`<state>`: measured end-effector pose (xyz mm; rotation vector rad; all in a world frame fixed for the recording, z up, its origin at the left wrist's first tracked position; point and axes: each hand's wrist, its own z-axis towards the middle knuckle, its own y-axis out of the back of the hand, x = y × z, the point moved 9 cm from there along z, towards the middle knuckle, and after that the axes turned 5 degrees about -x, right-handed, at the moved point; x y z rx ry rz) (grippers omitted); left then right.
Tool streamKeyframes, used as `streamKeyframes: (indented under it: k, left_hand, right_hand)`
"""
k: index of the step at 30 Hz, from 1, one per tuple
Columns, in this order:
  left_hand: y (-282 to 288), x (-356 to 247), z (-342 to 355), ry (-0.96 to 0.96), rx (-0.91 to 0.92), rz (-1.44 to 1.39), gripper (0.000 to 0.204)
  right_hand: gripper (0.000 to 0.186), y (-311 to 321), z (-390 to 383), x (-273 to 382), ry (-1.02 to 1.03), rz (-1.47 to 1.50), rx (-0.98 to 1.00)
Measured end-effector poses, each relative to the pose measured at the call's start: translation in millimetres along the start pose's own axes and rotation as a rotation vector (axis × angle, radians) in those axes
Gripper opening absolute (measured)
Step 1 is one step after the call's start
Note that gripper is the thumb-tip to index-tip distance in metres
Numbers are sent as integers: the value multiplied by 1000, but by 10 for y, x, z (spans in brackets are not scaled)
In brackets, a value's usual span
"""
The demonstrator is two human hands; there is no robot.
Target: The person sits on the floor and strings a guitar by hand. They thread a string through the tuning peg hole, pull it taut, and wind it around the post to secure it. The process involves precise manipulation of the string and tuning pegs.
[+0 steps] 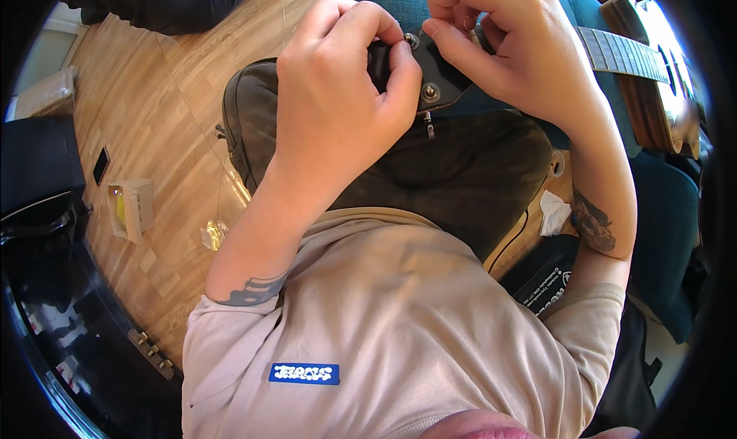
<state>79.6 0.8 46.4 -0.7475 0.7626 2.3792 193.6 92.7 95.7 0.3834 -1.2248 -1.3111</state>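
Beyond my lap, a guitar's black headstock (444,70) lies over a dark padded bag (437,174), with round metal tuning posts and a small tuner sticking out of its near edge. My left hand (338,86) pinches thumb and index finger beside one metal post (412,41); what lies between the fingertips is too small to name. On the headstock's right side, my right hand (522,47) has its fingers curled and pinched on something thin, mostly hidden by the fingers. The fretted guitar neck (623,53) runs behind my right wrist toward the wooden body (664,78).
A teal seat (666,232) supports the guitar's side. On the wooden floor (180,117) lie a small open box (137,209), a phone-like black object (101,165), a crumpled gold wrapper (213,234) and a white tissue (554,212). A glossy black case with latches (77,339) stands at lower left.
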Motion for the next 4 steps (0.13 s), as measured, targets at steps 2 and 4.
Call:
streamKeyframes:
  k: [2, 4]
  left_hand:
    - [-15, 25, 3, 42, 35, 1, 8]
    - [-24, 49, -3, 58, 59, -15, 7]
  right_hand:
    - [10, -4, 16, -9, -8, -5, 10]
    - [10, -24, 10, -12, -11, 1, 12]
